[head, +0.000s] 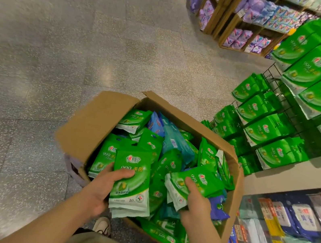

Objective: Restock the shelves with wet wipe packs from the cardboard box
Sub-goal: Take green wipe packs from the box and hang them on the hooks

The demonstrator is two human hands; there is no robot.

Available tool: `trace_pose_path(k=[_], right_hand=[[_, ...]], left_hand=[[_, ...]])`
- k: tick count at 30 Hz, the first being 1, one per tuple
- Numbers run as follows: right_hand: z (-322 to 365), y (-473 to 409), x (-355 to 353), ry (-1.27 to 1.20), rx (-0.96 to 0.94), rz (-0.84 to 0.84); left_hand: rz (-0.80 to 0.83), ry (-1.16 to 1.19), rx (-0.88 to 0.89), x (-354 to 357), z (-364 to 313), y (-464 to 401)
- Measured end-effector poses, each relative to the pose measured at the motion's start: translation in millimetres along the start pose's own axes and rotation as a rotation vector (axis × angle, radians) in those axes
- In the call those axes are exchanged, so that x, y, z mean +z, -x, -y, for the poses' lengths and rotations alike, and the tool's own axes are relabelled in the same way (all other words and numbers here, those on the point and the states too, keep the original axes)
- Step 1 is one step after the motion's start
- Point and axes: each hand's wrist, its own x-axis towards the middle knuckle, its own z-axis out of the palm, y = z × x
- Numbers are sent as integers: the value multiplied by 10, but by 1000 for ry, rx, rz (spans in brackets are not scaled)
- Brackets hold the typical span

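1. We stood over the open brown cardboard box point(100, 119) on the speckled grey floor point(38, 58), our left hand point(101, 188) curled round a small stack of flat green wet wipe packs point(134, 180), thumb pressed across the top one.
2. Our right hand point(194, 203) pinched another green pack point(196, 182) lying crosswise on the heap inside the box.
3. We judged the slick film the main risk: the lower packs in the left stack could slide out and drop.
4. Blue packs point(166, 131) lay mixed among the green, so a wrong one could be gathered by mistake.
5. The black wire rack point(273, 76) to our right already held rows of green packs point(318, 88), leaving little free room.
6. The box's raised right flap point(237, 176) stood between our hands and the rack; purple goods filled wooden shelves point(215, 14) beyond.
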Motion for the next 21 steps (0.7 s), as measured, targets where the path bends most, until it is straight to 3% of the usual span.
trace_pose_path(k=[3, 6, 9, 12, 21], right_hand=[[-75, 178, -6, -41, -155, 29], [72, 407, 82, -18, -191, 256], [270, 685, 245, 182, -169, 548], [309, 851, 417, 424, -184, 717], [129, 799, 573, 685, -308, 709]], left_hand=[[-23, -17, 13, -89, -53, -37], [-56, -37, 32, -150, -93, -59], [-55, -45, 36, -111, -112, -66], [-38, 18, 22, 29, -145, -36], [140, 84, 116, 224, -146, 61]])
